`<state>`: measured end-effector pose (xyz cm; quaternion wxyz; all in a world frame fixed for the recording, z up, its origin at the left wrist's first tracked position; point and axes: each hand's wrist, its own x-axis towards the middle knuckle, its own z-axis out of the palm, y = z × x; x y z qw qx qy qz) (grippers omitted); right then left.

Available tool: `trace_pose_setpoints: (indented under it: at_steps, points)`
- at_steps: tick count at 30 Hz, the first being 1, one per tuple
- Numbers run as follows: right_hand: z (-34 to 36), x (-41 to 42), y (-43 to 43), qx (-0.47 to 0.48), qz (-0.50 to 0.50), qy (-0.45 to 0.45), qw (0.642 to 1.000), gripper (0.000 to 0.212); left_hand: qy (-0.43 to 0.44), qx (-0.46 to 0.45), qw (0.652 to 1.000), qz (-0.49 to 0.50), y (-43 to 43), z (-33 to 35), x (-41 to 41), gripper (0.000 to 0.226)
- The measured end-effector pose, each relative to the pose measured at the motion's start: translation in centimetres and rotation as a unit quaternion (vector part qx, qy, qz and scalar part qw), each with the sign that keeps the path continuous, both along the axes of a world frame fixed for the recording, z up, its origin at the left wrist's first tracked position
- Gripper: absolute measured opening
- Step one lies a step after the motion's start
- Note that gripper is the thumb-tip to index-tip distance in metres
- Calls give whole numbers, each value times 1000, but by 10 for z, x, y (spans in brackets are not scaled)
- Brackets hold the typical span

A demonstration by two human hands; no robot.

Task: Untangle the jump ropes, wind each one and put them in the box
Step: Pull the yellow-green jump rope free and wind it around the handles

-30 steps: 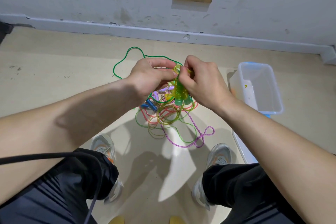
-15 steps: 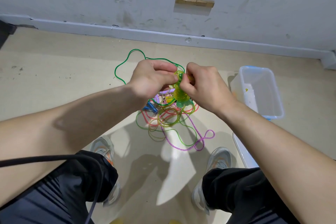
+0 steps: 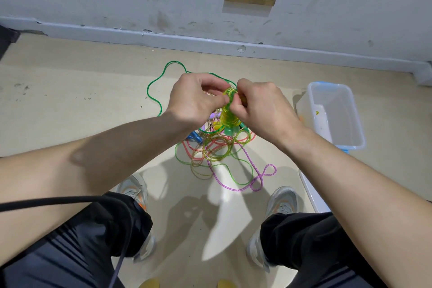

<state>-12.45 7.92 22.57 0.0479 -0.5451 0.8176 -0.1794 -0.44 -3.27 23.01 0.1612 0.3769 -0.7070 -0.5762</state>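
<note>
A tangle of jump ropes (image 3: pixel 215 149) lies on the floor between my feet and the wall: green, red, yellow and a purple braided rope (image 3: pixel 254 177). Above the pile I hold a yellow-green jump rope (image 3: pixel 228 116), its cord wound around its handles. My left hand (image 3: pixel 196 98) pinches the cord at the top of the bundle. My right hand (image 3: pixel 259 105) grips the bundle from the right. A clear plastic box (image 3: pixel 336 114) with a blue rim stands on the floor at the right.
The wall and its skirting board (image 3: pixel 210 44) run across just behind the pile. A white lid (image 3: pixel 313 194) lies by my right shoe. A black cable (image 3: pixel 70 200) hangs across my left knee. My knees and shoes frame the pile.
Both hands keep working at the top of the yellow-green bundle, close together. The fingers have shifted slightly around the cord. The pile on the floor has not moved.
</note>
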Motion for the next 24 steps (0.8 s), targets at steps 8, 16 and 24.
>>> trace_pose_setpoints:
  at_steps: [8, 16, 24]
  points:
    - [1, 5, 0, -4, 24, 9, 1000, 18, 12, -16, 1000, 3, 1, -2, 0, 22]
    - [-3, -5, 2, 13, 7, -36, 999, 21, 38, 79, 996, -4, -2, 0, 2, 16]
    - [0, -14, 5, 17, 64, -100, 993, 19, 37, 171, 984, 15, -4, -1, 2, 15]
